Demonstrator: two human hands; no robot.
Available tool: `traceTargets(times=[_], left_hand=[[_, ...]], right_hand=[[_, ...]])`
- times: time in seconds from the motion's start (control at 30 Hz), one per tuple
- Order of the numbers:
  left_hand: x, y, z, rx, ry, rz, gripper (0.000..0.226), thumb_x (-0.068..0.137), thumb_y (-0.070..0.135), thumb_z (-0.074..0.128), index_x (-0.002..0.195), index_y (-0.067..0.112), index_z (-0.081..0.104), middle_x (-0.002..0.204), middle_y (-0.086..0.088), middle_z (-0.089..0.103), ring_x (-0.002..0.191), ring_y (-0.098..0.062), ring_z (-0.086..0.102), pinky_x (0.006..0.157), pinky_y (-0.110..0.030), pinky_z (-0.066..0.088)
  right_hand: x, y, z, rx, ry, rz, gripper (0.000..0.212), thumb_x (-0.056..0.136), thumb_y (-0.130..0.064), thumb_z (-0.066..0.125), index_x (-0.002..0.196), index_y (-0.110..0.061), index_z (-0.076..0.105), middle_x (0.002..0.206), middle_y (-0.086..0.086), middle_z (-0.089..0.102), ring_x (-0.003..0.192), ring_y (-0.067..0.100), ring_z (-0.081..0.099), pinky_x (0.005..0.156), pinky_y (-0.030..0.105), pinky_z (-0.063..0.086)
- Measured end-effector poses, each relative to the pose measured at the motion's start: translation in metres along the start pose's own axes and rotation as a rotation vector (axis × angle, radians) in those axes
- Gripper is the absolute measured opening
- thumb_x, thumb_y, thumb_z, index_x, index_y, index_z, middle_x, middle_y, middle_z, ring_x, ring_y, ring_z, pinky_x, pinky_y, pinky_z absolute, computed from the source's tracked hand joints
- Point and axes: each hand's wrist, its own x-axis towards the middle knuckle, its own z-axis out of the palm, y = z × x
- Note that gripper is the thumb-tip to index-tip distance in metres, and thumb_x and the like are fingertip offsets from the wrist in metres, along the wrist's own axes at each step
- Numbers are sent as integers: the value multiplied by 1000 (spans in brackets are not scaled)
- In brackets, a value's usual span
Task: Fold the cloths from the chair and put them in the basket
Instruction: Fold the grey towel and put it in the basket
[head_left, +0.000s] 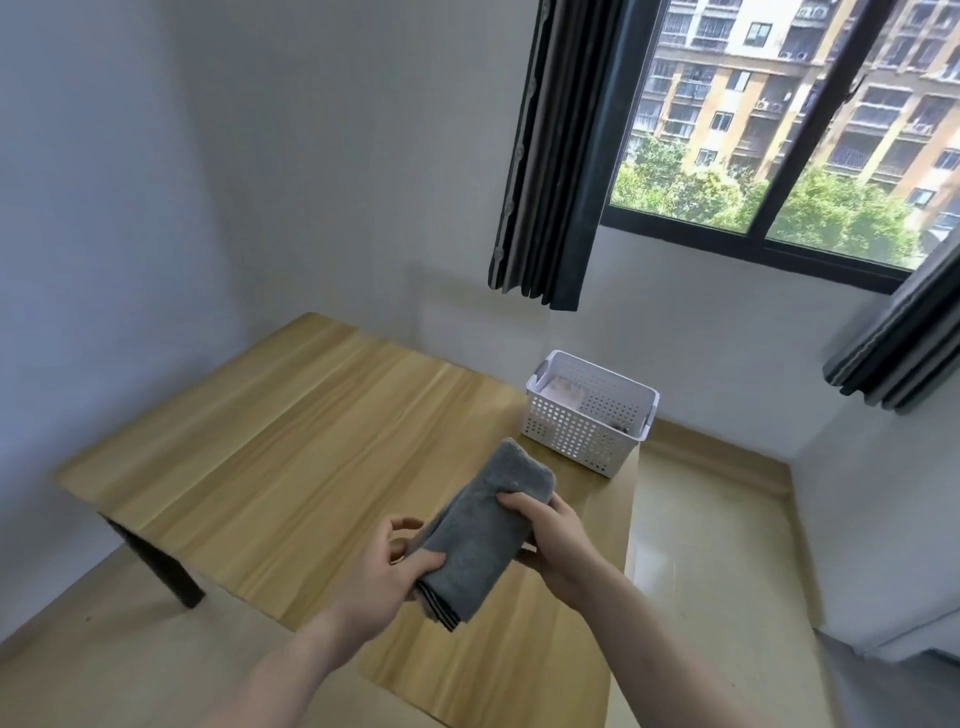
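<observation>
A grey cloth (480, 530), folded into a thick narrow bundle, is held above the wooden table (291, 441). My left hand (387, 571) pinches its near left corner with thumb on top. My right hand (553, 543) grips its right edge, fingers curled over the top. A white perforated basket (582, 431) stands on the table's far right corner, beyond the cloth, with a pale folded cloth (563, 395) lying inside. The chair is out of view.
The table stands in a corner against white walls, one dark leg (166, 566) showing at the left. Dark curtains (556, 156) hang beside a window above the basket. Tiled floor (717, 545) lies to the right of the table.
</observation>
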Motion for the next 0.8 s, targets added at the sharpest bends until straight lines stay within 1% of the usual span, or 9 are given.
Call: traceTargets(times=[0.1,0.2,0.3,0.37,0.5,0.57,0.67,0.7,0.8], left_hand=[[41,15,17,54,39,48,27,96,27,68,120,25,55,108,-6,75,91,-18,75,79,-36,58],[84,26,40,136,15,68,21,97,27,66,117,25,58,106,-6,75,92,-21,74,84,-38,58],[125,37,69,171,-18,81,17,95,30,66,111,26,62,97,-5,75,87,-22,72,77,-36,55],[154,45,87,183,-29,90,18,89,33,67,105,25,64,88,-4,72,75,-17,67,72,-36,51],[205,65,117,221,-12,110,6,92,22,67,97,18,67,72,1,62,63,-12,53,65,-31,43],[234,74,132,245,2,133,5,91,21,68,95,18,68,71,3,61,64,-12,52,66,-30,43],[278,81,159,305,36,133,9,92,21,70,99,17,66,75,6,61,66,-10,51,61,-18,41],[293,82,169,324,55,129,9,92,23,71,99,20,66,78,7,62,68,-10,52,63,-19,43],[347,80,199,275,115,92,11,91,26,72,100,27,64,98,2,69,87,-17,62,88,-37,50]], right_hand=[[34,-21,-22,-28,34,-29,31,89,-23,79,117,-24,68,115,1,76,107,20,72,78,35,62],[67,-38,-49,-50,120,-28,30,87,-19,81,114,-21,68,112,3,76,104,21,72,78,37,62],[96,-57,-86,-103,178,-16,32,85,-20,82,113,-20,67,112,5,75,103,24,73,77,38,64],[116,-72,-114,-142,203,-3,33,84,-22,81,114,-19,68,112,6,75,103,24,73,77,37,64],[154,-100,-160,-271,185,53,32,83,-33,81,110,-20,69,110,4,74,101,20,71,74,33,59],[180,-114,-180,-315,185,58,27,84,-32,81,105,-18,70,105,5,73,92,19,68,70,32,55],[233,-133,-210,-374,169,86,35,85,-32,80,113,-14,70,112,11,71,93,21,67,67,32,57],[252,-139,-219,-385,162,95,36,84,-32,80,114,-13,70,115,13,70,95,22,67,69,33,59],[317,-158,-243,-379,143,114,37,85,-29,80,114,-10,67,116,18,69,98,26,67,83,44,62]])
